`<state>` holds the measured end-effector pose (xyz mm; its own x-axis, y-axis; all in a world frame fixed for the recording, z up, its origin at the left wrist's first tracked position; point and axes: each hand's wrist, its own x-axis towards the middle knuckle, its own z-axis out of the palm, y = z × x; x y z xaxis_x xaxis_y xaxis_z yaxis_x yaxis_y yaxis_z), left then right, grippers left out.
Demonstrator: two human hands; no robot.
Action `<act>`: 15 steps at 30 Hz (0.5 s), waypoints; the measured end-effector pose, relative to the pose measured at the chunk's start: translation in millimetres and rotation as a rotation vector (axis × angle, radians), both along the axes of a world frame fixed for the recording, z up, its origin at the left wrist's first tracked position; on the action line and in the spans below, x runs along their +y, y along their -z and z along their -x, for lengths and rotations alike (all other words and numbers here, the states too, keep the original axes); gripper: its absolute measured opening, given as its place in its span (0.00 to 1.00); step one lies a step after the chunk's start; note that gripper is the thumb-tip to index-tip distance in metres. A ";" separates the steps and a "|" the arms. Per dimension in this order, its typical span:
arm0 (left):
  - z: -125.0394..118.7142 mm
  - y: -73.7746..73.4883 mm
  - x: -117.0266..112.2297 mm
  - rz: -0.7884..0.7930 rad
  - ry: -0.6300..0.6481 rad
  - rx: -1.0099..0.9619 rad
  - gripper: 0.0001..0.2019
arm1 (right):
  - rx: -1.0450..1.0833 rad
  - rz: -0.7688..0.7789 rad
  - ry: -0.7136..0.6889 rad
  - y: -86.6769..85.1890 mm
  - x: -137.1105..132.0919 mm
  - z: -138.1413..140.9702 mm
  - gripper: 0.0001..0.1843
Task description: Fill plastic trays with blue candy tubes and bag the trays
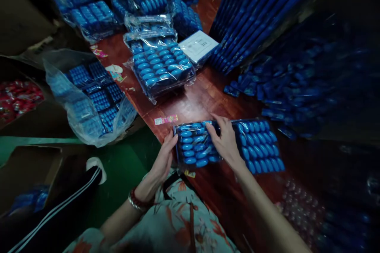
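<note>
A clear plastic bag of glossy blue oval pieces in rows (196, 148) lies flat on the table in front of me. My left hand (164, 156) rests against its left edge, fingers stretched out and thumb beside the film. Over the bag's right part lies my right hand (225, 142), its fingers spread and touching the film near the far edge. Right beside the bag is a tray of similar blue oval pieces (259, 146), partly behind my right wrist. Some of the bag is hidden under my right hand.
Bagged blue packs (163, 65) are piled farther up the reddish table (204, 91), by a white labelled pack (198, 46). Tall blue stacks (252, 12) and loose blue packets (276, 83) stand right. A plastic-lined box (89, 126) and another person's striped leg (68, 201) are left.
</note>
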<state>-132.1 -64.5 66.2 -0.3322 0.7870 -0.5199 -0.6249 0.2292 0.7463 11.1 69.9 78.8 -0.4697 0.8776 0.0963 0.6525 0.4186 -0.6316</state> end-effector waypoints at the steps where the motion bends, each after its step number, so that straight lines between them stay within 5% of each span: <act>1: 0.7 -5.0 0.2 -0.034 0.023 -0.034 0.24 | 0.070 -0.009 0.017 -0.4 -0.6 -0.5 0.20; 5: -9.5 -18.2 -12.6 -0.048 0.062 0.129 0.36 | 0.265 -0.090 0.114 -7.1 -14.7 -7.8 0.16; 9: -27.9 -14.9 -33.7 -0.109 0.124 0.603 0.50 | 0.509 -0.139 0.294 -5.0 -46.0 -12.1 0.21; 12: -30.9 -3.3 -48.3 -0.232 0.179 0.976 0.46 | 0.760 -0.048 0.439 0.6 -64.4 -11.6 0.24; 15: -22.9 8.0 -60.1 -0.545 0.152 1.209 0.37 | 0.899 0.060 0.496 0.3 -67.8 -17.7 0.27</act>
<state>-109.3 -124.6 58.2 -0.2497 0.8686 0.4280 0.4955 -0.2651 0.8272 28.8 2.1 78.6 0.1706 0.9682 0.1831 0.0190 0.1826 -0.9830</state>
